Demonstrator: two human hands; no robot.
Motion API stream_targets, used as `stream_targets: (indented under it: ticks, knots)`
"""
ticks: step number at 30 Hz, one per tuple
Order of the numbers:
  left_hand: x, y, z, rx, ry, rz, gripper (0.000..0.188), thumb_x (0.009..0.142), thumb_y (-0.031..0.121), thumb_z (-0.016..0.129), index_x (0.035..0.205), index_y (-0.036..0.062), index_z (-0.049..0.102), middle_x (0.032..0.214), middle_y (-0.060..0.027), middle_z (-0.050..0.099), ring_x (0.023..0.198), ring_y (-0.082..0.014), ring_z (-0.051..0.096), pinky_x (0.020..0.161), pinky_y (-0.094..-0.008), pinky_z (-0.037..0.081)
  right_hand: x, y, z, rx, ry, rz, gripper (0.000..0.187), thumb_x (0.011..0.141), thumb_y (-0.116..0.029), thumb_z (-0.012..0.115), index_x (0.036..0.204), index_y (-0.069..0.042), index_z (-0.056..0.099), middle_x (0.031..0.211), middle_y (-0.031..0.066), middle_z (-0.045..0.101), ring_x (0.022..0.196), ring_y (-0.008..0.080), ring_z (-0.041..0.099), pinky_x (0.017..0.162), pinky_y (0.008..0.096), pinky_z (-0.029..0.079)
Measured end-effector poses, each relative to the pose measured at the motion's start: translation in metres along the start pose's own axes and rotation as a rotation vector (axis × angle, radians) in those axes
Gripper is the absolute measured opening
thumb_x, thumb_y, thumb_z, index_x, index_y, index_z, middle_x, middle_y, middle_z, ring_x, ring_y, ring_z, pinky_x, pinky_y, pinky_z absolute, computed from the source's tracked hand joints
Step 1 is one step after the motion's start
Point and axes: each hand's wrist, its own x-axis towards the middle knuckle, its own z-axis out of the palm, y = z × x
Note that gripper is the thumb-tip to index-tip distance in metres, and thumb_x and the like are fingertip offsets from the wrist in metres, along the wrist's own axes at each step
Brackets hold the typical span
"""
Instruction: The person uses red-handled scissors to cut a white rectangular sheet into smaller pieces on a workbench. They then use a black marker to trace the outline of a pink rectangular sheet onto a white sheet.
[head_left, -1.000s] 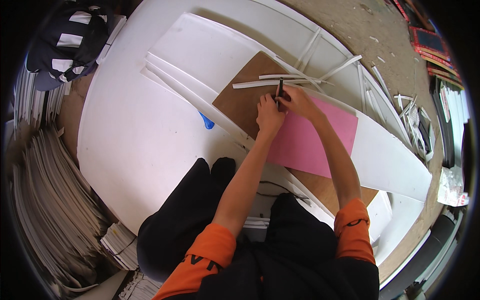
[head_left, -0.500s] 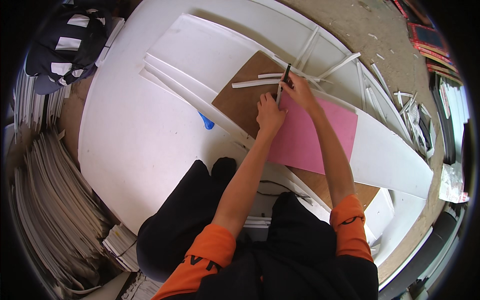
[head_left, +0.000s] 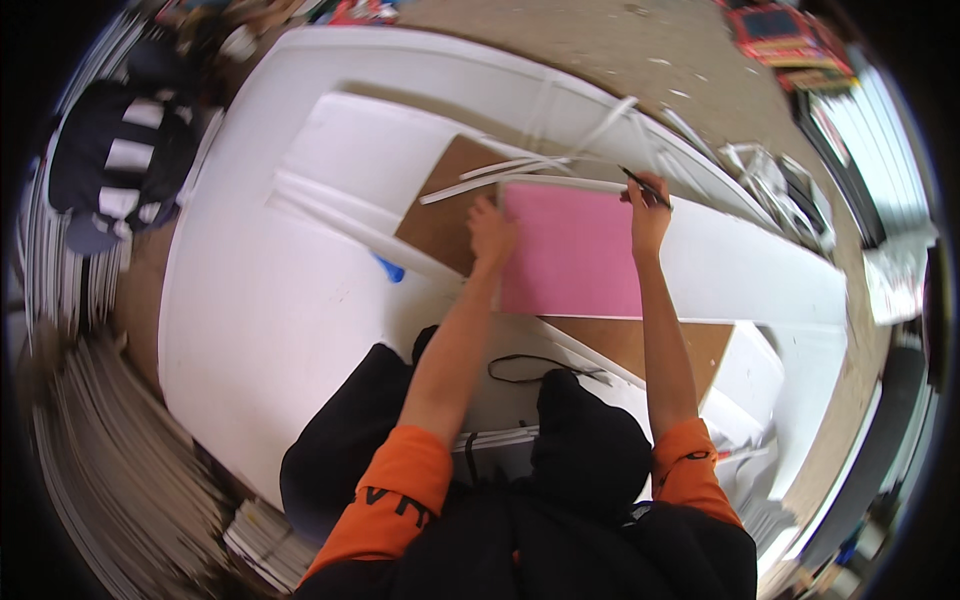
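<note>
A pink rectangular sheet (head_left: 575, 250) with pale edges lies on a brown board (head_left: 640, 345). My left hand (head_left: 492, 235) is closed at the left edge of that sheet, thumb side over it and fingers slightly blurred. At the sheet's far right corner, my right hand (head_left: 648, 205) grips a slim black tool (head_left: 643, 184), pen-like in shape, its thin end pointing up and left. Whether it is a pen or a knife I cannot tell. Narrow white strips (head_left: 465, 187) lie beyond my left hand, across the board.
A large white panel (head_left: 260, 330) bears the board and more white pieces. A small blue object (head_left: 388, 267) lies left of the board. Stacked sheets (head_left: 130, 450) stand at the left, beside a dark bag-like bundle (head_left: 125, 150). Crumpled scraps (head_left: 785, 185) lie at the right.
The pink sheet has turned counterclockwise on the board. My right hand has moved with the black tool from the sheet's left corner to its far right corner. The view has shifted.
</note>
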Motion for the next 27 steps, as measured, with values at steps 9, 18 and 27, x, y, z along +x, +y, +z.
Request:
stream_targets:
  ticks: [9,18,27]
  knots:
    - [-0.030,0.000,0.024,0.232,0.279,0.359,0.032,0.079,0.013,0.056,0.107,0.0072,0.043,0.106,-0.0191,0.039,0.096,-0.0355,0.042,0.079,-0.0435,0.040,-0.102,0.036,-0.151,-0.453,0.108,-0.049,0.013,0.082,0.000,0.049,0.095,-0.003,0.054,0.085,0.0093,0.056,0.075,0.0201,0.055,0.066,0.0301,0.043]
    - [-0.046,0.007,0.032,0.270,0.355,0.318,0.029,0.083,0.012,0.048,0.112,0.0083,0.043,0.110,-0.0175,0.038,0.099,-0.0331,0.039,0.083,-0.0421,0.035,-0.121,0.052,-0.148,-0.499,-0.093,-0.201,0.029,0.071,0.004,0.058,0.098,-0.005,0.052,0.093,0.0098,0.054,0.089,0.0296,0.048,0.076,0.0382,0.041]
    - [-0.085,0.089,0.069,0.346,0.166,0.973,0.039,0.078,0.013,0.051,0.115,0.0047,0.043,0.123,-0.0142,0.037,0.117,-0.0324,0.033,0.098,-0.0483,0.021,-0.118,0.050,-0.149,-0.505,-0.086,-0.194,0.028,0.071,0.005,0.058,0.096,-0.005,0.053,0.094,0.0091,0.055,0.088,0.0291,0.049,0.076,0.0382,0.042]
